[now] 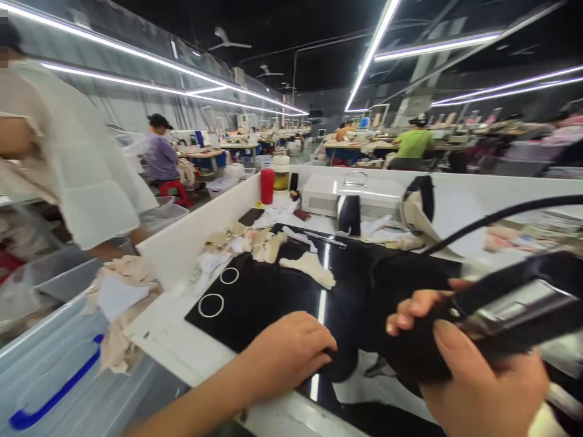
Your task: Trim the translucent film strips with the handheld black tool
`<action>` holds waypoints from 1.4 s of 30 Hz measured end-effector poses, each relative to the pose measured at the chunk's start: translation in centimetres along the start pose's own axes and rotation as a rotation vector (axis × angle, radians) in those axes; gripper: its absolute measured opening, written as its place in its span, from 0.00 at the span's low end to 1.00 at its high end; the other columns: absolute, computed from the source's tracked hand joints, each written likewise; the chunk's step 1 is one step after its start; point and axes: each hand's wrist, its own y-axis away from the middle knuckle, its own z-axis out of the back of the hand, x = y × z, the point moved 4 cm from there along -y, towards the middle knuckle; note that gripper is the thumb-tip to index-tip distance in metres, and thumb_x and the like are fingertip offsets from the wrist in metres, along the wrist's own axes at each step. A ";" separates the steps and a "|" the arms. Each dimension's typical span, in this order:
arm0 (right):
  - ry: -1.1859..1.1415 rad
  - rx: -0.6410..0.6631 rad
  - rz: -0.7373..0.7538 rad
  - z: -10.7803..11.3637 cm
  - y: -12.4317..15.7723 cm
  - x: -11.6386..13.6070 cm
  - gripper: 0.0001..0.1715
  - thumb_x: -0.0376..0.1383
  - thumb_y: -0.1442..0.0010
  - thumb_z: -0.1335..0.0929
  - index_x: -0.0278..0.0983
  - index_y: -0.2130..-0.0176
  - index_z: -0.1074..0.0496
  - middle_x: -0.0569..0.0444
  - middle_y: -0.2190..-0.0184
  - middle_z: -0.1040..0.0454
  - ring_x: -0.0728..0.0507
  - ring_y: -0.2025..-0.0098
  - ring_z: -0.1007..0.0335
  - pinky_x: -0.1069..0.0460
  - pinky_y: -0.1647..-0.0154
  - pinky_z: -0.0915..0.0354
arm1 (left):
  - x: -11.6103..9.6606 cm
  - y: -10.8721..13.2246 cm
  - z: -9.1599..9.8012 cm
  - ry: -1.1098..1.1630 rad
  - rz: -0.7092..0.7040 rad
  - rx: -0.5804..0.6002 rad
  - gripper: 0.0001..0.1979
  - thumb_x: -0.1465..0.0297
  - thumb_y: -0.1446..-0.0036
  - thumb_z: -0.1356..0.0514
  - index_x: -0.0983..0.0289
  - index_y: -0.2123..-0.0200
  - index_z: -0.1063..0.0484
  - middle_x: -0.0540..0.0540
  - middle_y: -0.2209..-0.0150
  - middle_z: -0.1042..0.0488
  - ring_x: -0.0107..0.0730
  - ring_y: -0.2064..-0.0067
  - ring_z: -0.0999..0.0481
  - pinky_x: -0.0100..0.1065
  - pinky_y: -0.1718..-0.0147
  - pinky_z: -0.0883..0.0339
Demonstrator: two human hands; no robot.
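My left hand (294, 349) is bent over a glossy black board (255, 291), its fingers together and curled down. The fingertips touch dark material there, and what is beneath them is hidden. My right hand (483, 370) pinches a piece of black fabric (407, 349) between thumb and fingers. Close beside that hand is a blurred black device (523, 297) with a shiny metal plate; a black cable arches above it. More black fabric (392, 267) spreads across the board between my hands. A cream cut piece (312, 268) lies beyond my left hand.
Fabric scraps (255, 240) are heaped at the back. A red spool (267, 186), a tape roll (281, 176) and a white vented machine (350, 194) stand by the rear wall. A plastic bin (40, 364) is left of the table. A person in white (82, 152) is beyond it.
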 end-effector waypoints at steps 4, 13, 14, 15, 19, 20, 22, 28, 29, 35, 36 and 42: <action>-0.004 -0.023 0.008 -1.6 -1.0 1.6 0.22 0.37 0.43 0.22 0.45 0.51 0.29 0.59 0.69 0.25 0.45 0.71 0.29 0.49 0.72 0.25 | 0.7 -1.7 0.3 0.145 -0.022 0.075 0.14 0.71 0.32 0.36 0.61 0.44 0.29 0.57 0.46 0.22 0.41 0.40 0.25 0.45 0.36 0.36; 0.014 0.013 0.019 -0.6 -1.0 1.0 0.22 0.39 0.39 0.23 0.47 0.48 0.30 0.59 0.66 0.25 0.46 0.69 0.28 0.49 0.69 0.26 | 1.0 -3.4 -1.4 0.279 -0.043 0.323 0.29 0.63 0.40 0.28 0.56 0.38 0.31 0.59 0.40 0.25 0.46 0.30 0.36 0.55 0.28 0.54; 0.008 0.025 0.025 -0.7 -0.9 1.0 0.22 0.39 0.39 0.23 0.47 0.48 0.30 0.59 0.66 0.25 0.46 0.69 0.28 0.49 0.68 0.26 | 1.1 -3.3 -1.5 0.279 -0.042 0.332 0.30 0.62 0.40 0.28 0.56 0.37 0.31 0.59 0.39 0.25 0.47 0.29 0.36 0.56 0.28 0.55; 0.001 0.036 0.026 -0.7 -0.9 0.9 0.22 0.39 0.38 0.23 0.47 0.47 0.30 0.58 0.65 0.25 0.46 0.69 0.27 0.49 0.68 0.26 | 1.2 -3.2 -1.5 0.280 -0.043 0.341 0.31 0.61 0.40 0.28 0.55 0.37 0.32 0.58 0.39 0.25 0.47 0.29 0.37 0.57 0.27 0.56; -0.015 0.072 0.030 -1.3 -0.5 0.7 0.21 0.39 0.37 0.24 0.47 0.47 0.30 0.59 0.64 0.25 0.46 0.68 0.27 0.49 0.69 0.26 | 1.4 -2.7 -1.5 0.294 -0.055 0.356 0.33 0.57 0.41 0.28 0.54 0.36 0.33 0.56 0.39 0.25 0.48 0.28 0.38 0.57 0.27 0.59; -0.018 0.080 0.031 -1.5 -0.5 0.6 0.21 0.39 0.37 0.24 0.47 0.47 0.30 0.59 0.64 0.25 0.47 0.68 0.27 0.50 0.69 0.27 | 1.4 -2.7 -1.5 0.296 -0.056 0.355 0.33 0.57 0.41 0.28 0.54 0.36 0.33 0.56 0.39 0.25 0.48 0.28 0.38 0.57 0.27 0.59; -0.021 0.091 0.034 -1.8 -0.4 0.6 0.21 0.40 0.37 0.24 0.47 0.47 0.30 0.59 0.64 0.25 0.47 0.69 0.27 0.50 0.69 0.26 | 1.4 -2.7 -1.5 0.295 -0.055 0.348 0.34 0.55 0.43 0.28 0.55 0.37 0.32 0.57 0.39 0.25 0.49 0.29 0.37 0.57 0.27 0.60; -0.010 0.097 0.026 -1.9 -0.4 0.5 0.22 0.41 0.36 0.24 0.47 0.46 0.31 0.59 0.64 0.25 0.47 0.69 0.26 0.49 0.69 0.26 | 1.3 -2.7 -1.7 0.290 -0.032 0.332 0.38 0.51 0.47 0.26 0.57 0.37 0.32 0.60 0.38 0.26 0.52 0.30 0.36 0.59 0.27 0.59; -0.011 0.097 0.025 -1.8 -0.3 0.6 0.22 0.41 0.37 0.24 0.47 0.46 0.31 0.59 0.64 0.25 0.47 0.69 0.26 0.50 0.69 0.26 | 1.3 -2.7 -1.7 0.293 -0.034 0.331 0.39 0.51 0.48 0.26 0.57 0.37 0.32 0.60 0.37 0.26 0.53 0.29 0.36 0.59 0.27 0.60; -0.008 0.103 0.022 -1.2 0.1 0.9 0.21 0.40 0.36 0.24 0.47 0.47 0.30 0.58 0.65 0.25 0.46 0.69 0.27 0.50 0.70 0.26 | 1.2 -2.6 -1.6 0.312 -0.052 0.328 0.42 0.50 0.49 0.26 0.55 0.35 0.33 0.58 0.36 0.27 0.51 0.29 0.37 0.57 0.27 0.65; -0.009 0.109 0.026 -1.0 0.2 1.0 0.21 0.40 0.36 0.24 0.47 0.46 0.30 0.57 0.65 0.25 0.46 0.69 0.27 0.49 0.71 0.25 | 1.2 -2.6 -1.6 0.310 -0.049 0.326 0.42 0.49 0.49 0.26 0.55 0.35 0.34 0.58 0.37 0.27 0.51 0.29 0.37 0.58 0.27 0.65; -0.016 0.112 0.033 0.0 0.7 1.7 0.21 0.38 0.36 0.25 0.46 0.46 0.30 0.55 0.65 0.26 0.44 0.68 0.28 0.48 0.71 0.24 | 1.1 -2.6 -1.6 0.291 -0.035 0.327 0.45 0.48 0.51 0.25 0.54 0.34 0.34 0.57 0.38 0.26 0.53 0.29 0.37 0.59 0.27 0.66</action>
